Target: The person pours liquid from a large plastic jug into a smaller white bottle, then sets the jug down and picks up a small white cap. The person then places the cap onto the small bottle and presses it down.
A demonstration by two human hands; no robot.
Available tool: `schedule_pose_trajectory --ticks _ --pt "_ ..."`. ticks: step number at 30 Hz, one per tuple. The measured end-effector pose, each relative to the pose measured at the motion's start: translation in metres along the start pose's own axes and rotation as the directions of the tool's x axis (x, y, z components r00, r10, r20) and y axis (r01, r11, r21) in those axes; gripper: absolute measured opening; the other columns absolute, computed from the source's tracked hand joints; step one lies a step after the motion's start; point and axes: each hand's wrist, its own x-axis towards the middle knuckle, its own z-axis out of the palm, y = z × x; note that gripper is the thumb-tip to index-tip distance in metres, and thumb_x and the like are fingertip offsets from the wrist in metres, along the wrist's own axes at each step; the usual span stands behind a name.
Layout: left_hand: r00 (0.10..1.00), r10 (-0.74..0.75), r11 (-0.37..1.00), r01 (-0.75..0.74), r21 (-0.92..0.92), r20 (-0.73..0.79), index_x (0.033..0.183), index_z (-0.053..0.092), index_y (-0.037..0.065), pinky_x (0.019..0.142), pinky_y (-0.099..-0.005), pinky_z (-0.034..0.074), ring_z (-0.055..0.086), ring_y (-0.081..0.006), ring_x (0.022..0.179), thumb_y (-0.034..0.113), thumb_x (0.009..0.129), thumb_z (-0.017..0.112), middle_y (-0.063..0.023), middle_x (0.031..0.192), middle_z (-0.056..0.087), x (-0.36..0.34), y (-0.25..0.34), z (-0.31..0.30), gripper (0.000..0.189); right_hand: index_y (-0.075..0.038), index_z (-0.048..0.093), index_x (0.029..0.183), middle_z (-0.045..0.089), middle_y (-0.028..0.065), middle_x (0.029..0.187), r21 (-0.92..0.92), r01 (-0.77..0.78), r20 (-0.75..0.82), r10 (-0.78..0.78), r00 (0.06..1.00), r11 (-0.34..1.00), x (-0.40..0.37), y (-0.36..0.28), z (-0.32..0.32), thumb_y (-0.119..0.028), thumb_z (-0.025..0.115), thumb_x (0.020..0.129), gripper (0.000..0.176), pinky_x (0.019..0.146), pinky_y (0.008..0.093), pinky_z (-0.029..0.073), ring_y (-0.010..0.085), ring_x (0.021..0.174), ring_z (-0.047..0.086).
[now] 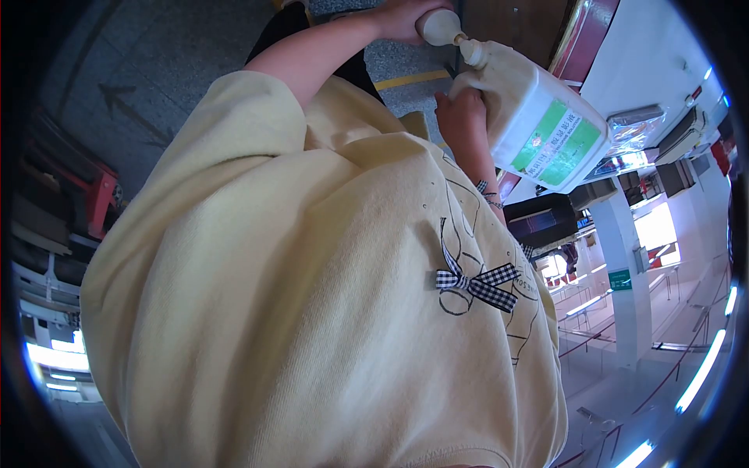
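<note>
A large white plastic jug (515, 97) with a green and white label is tilted, its mouth at a small whitish bottle with a narrow neck (439, 28). My left hand (402, 19) is wrapped round the body of that small bottle, at the top of the view. Closed at the jug's handle, my right hand (466, 117) holds the jug from the near side, with a checked band and a bracelet at the wrist. The bottle's neck and the jug's mouth meet or nearly meet. Any liquid inside is hidden.
Grey floor (164, 86) with a painted arrow and a yellow line (413, 79) lies beyond my arms. To the right are a white surface (605, 58), a clear plastic-wrapped pack (636, 125) and dark boxes (679, 144). A red metal frame (100, 195) stands on the left.
</note>
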Motion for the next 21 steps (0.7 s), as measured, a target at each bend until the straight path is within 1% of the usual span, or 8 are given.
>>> schedule_pose_trajectory --ticks 2,5,6,9,11,16,21 --pt "0.999 0.018 0.999 -0.017 0.032 -0.041 0.129 0.056 0.013 0.102 -0.0514 0.046 0.054 -0.0434 0.121 0.024 0.074 0.083 -0.0203 0.125 0.060 -0.0014 0.0025 -0.0009 0.063 0.016 0.057 0.097 0.066 0.0353 0.089 -0.002 0.000 -0.008 0.000 1.000 1.000 -0.0005 -0.0005 0.0004 -0.018 0.073 0.087 0.039 0.077 0.0497 0.055 0.0481 0.087 0.068" --pt "1.000 0.021 1.000 -0.021 -0.006 -0.017 0.129 0.056 0.013 0.102 -0.0514 0.045 0.053 -0.0434 0.122 0.025 0.074 0.083 -0.0207 0.127 0.059 0.0008 0.0029 -0.0001 0.063 0.015 0.058 0.095 0.066 0.0352 0.089 0.001 0.002 0.005 -0.002 1.000 1.000 0.0002 0.0030 0.0011 -0.019 0.073 0.087 0.038 0.077 0.0499 0.055 0.0478 0.087 0.068" --pt "1.000 0.021 1.000 -0.021 -0.006 -0.017 0.129 0.056 0.013 0.102 -0.0514 0.045 0.053 -0.0434 0.122 0.025 0.074 0.083 -0.0207 0.127 0.059 0.0008 0.0010 0.0006 0.063 0.015 0.059 0.095 0.066 0.0351 0.089 0.009 0.005 0.025 -0.005 1.000 1.000 0.0004 0.0031 0.0009 -0.019 0.073 0.087 0.037 0.077 0.0499 0.055 0.0476 0.087 0.068" --pt "0.999 0.044 0.999 -0.044 0.030 -0.016 0.129 0.056 0.013 0.102 -0.0514 0.045 0.053 -0.0436 0.121 0.026 0.074 0.084 -0.0209 0.127 0.059 0.0009 -0.0031 0.0027 0.063 0.014 0.059 0.094 0.066 0.0347 0.088 -0.016 0.011 0.008 -0.011 1.000 1.000 -0.0008 0.0009 0.0001 -0.019 0.073 0.087 0.036 0.077 0.0496 0.055 0.0475 0.087 0.068" --pt "0.998 0.052 0.999 -0.052 -0.014 -0.035 0.129 0.056 0.014 0.102 -0.0514 0.045 0.053 -0.0439 0.121 0.026 0.073 0.085 -0.0209 0.127 0.059 0.0007 -0.0024 0.0029 0.064 0.015 0.059 0.094 0.066 0.0346 0.088 -0.013 0.004 0.008 -0.004 1.000 1.000 -0.0009 0.0009 0.0002 -0.018 0.073 0.087 0.037 0.076 0.0493 0.055 0.0475 0.087 0.068" --pt "0.998 0.037 0.999 -0.037 0.007 -0.041 0.129 0.056 0.014 0.101 -0.0515 0.046 0.054 -0.0438 0.120 0.026 0.072 0.085 -0.0209 0.126 0.060 -0.0006 0.0006 0.0006 0.065 0.016 0.057 0.096 0.066 0.0348 0.087 -0.017 0.004 -0.015 -0.004 1.000 1.000 -0.0005 -0.0001 0.0005 -0.019 0.074 0.087 0.040 0.075 0.0483 0.056 0.0470 0.086 0.068" --pt "1.000 0.021 1.000 -0.020 0.020 -0.016 0.129 0.057 0.014 0.101 -0.0520 0.046 0.053 -0.0437 0.121 0.026 0.071 0.085 -0.0211 0.126 0.059 -0.0020 0.0048 -0.0037 0.065 0.018 0.055 0.099 0.066 0.0355 0.088 -0.033 -0.015 0.022 0.016 1.000 0.999 0.0011 0.0007 0.0013 -0.019 0.073 0.087 0.043 0.075 0.0475 0.056 0.0462 0.087 0.069"
